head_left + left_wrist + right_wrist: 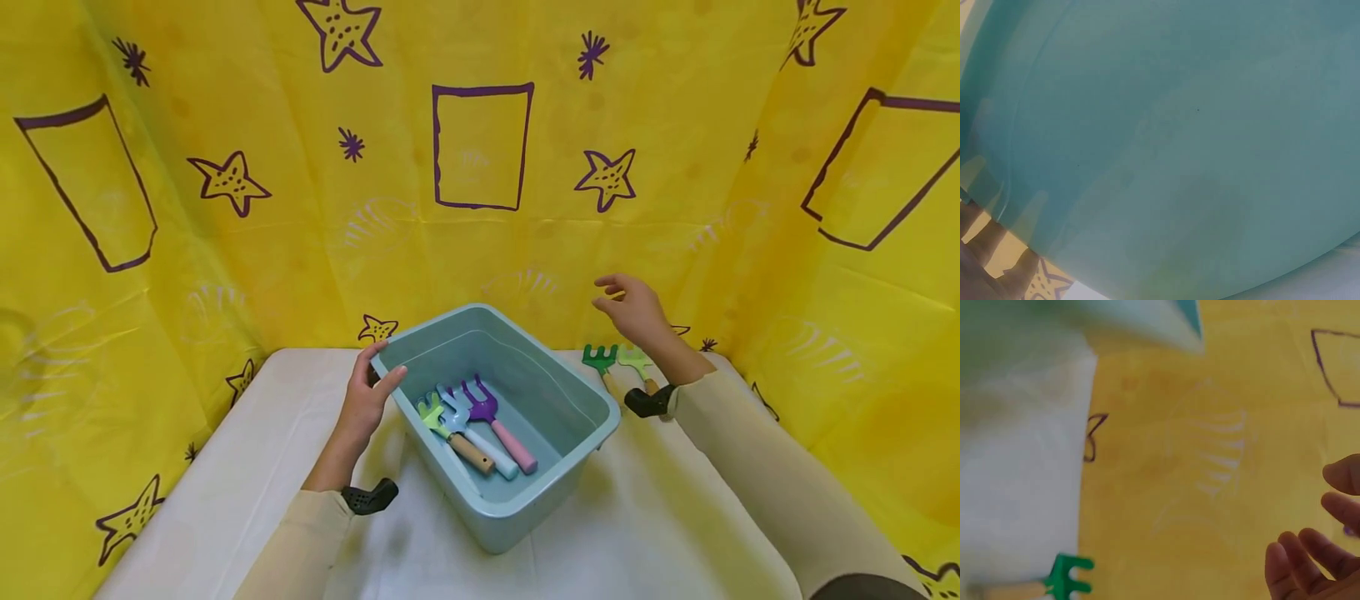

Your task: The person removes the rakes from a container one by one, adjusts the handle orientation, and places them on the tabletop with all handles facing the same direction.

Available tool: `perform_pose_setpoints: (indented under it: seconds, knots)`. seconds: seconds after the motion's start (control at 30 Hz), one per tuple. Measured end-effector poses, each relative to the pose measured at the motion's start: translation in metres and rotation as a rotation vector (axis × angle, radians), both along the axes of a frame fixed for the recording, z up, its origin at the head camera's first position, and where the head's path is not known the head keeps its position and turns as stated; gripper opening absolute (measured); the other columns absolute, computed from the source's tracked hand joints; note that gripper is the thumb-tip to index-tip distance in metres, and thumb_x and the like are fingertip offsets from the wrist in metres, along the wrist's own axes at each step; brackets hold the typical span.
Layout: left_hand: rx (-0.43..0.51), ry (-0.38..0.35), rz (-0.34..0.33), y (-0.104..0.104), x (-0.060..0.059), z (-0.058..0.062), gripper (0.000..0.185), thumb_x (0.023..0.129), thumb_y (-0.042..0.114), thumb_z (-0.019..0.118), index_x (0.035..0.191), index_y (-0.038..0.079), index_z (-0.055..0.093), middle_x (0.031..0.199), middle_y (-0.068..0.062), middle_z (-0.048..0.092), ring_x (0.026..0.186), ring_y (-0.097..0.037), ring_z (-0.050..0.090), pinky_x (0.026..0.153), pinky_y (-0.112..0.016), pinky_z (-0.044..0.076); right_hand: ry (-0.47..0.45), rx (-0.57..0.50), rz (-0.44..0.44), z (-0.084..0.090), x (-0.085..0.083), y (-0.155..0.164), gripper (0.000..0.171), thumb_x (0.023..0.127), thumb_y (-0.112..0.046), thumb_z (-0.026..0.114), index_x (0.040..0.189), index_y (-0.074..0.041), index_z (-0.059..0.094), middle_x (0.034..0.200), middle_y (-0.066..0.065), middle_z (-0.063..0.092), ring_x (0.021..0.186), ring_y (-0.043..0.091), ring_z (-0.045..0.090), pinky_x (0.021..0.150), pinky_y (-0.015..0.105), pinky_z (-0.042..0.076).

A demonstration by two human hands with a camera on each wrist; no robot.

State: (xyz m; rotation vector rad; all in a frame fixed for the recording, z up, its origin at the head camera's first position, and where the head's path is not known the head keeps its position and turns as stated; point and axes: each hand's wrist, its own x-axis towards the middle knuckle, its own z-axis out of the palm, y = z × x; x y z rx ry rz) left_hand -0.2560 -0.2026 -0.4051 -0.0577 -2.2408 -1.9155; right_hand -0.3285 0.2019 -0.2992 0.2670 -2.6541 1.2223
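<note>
Left hand (367, 400) grips the far-left corner rim of the teal plastic bin (570, 400), thumb on the outside, fingers curled over the edge. The bin sits tilted on the white tabletop (660, 533), turned diagonal to the person. The left wrist view is filled almost wholly by the bin wall (1179, 144), with fingertips (985, 250) showing at the lower left edge.

Inside the bin, three toy garden tools lie side by side on the floor, heads pointing away from the person: a purple fork with pink handle (498, 425), a light blue tool with white handle (472, 429), a yellow-green fork with wooden handle (450, 433). They touch or nearly touch each other.

Right hand (633, 308) is raised above the tabletop, to the right of the bin, fingers loosely spread and holding nothing; the right wrist view shows the relaxed fingertips (1310, 556) against the yellow cloth. Just below that hand, on the tabletop beside the bin's right corner, lie a dark green rake (602, 360) and a light green rake (636, 361), next to each other. The dark green rake head (1069, 575) shows again in the right wrist view, with a wooden handle.

Yellow backdrop with purple stars and rectangles (480, 150) surrounds the tabletop on three sides. Both arms wear beige sleeves (750, 467).
</note>
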Motion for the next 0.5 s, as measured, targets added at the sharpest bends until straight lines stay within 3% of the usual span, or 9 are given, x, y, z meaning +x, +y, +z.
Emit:
perform_pose_setpoints:
  seconds: [0.23,0.5]
  knots:
    - [0.001,-0.008,-0.004,-0.001,-0.002,-0.002,0.064,0.095,0.033,0.062,0.149,0.024,0.029,0.153,-0.010,0.029,0.136,-0.036,0.030,0.107,-0.059,0.029,-0.111,-0.146,0.101,0.025,-0.003,-0.045,0.038,0.096,-0.018,0.061,0.132,-0.006,0.054,0.123,0.018,0.050,0.104,0.034,0.056,0.090,0.045,0.051]
    - [-0.009,-0.005,0.015,0.001,0.001,0.001,0.062,0.095,0.032,0.063,0.147,0.025,0.031,0.152,-0.008,0.031,0.135,-0.035,0.031,0.107,-0.056,0.031,-0.245,-0.210,0.243,0.031,-0.006,-0.092,0.039,0.096,-0.019,0.062,0.132,-0.006,0.052,0.122,0.016,0.054,0.107,0.033,0.056,0.090,0.045,0.051]
